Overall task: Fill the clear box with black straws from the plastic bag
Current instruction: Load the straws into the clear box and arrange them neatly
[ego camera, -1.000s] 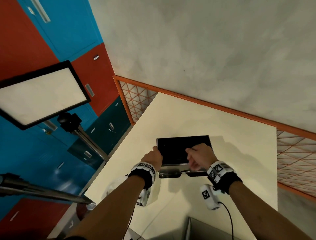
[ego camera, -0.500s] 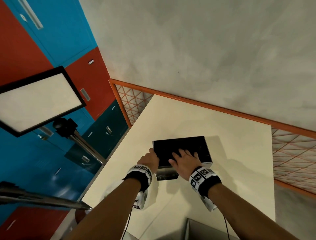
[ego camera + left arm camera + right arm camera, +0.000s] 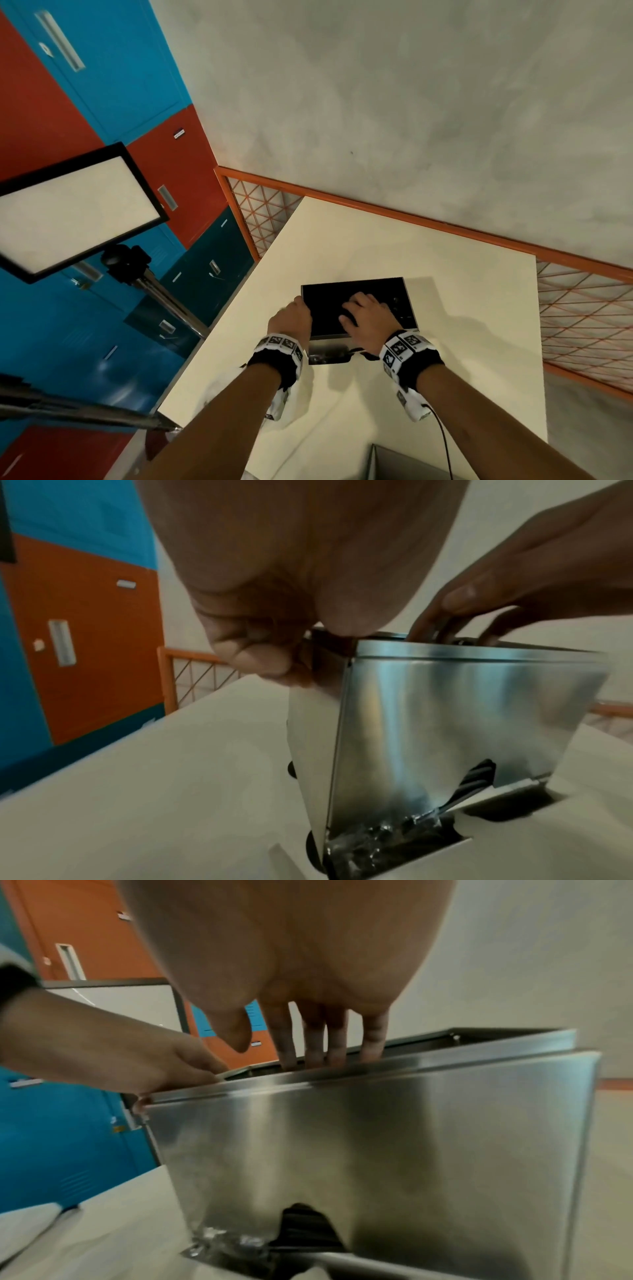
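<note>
Your left hand [image 3: 291, 317] grips the near-left corner of the box [image 3: 406, 310], its fingers curled against the left wall just under the rim; the left wrist view shows them bunched there with the thumb on the corner edge. Your right hand [image 3: 364, 313] reaches down through the open top with straight fingers [image 3: 313, 1045] spread side by side, their tips below the rim and hidden; whether they touch anything inside cannot be told. It has hold of nothing that shows.

That box stands upright on the cream table [image 3: 462, 291], toward the middle and a little to the right. From above its inside reads as a flat black mass, which may be the black straws [image 3: 329, 303], though no single straw can be made out. From the wrist views its walls look shiny and reflective, and a dark notch sits at the foot of the near wall with crinkled clear plastic [image 3: 373, 840] at its base.

Far left, beyond the table edge, stand red and blue lockers [image 3: 102, 102] and a lit panel [image 3: 73, 209] on a stand.
</note>
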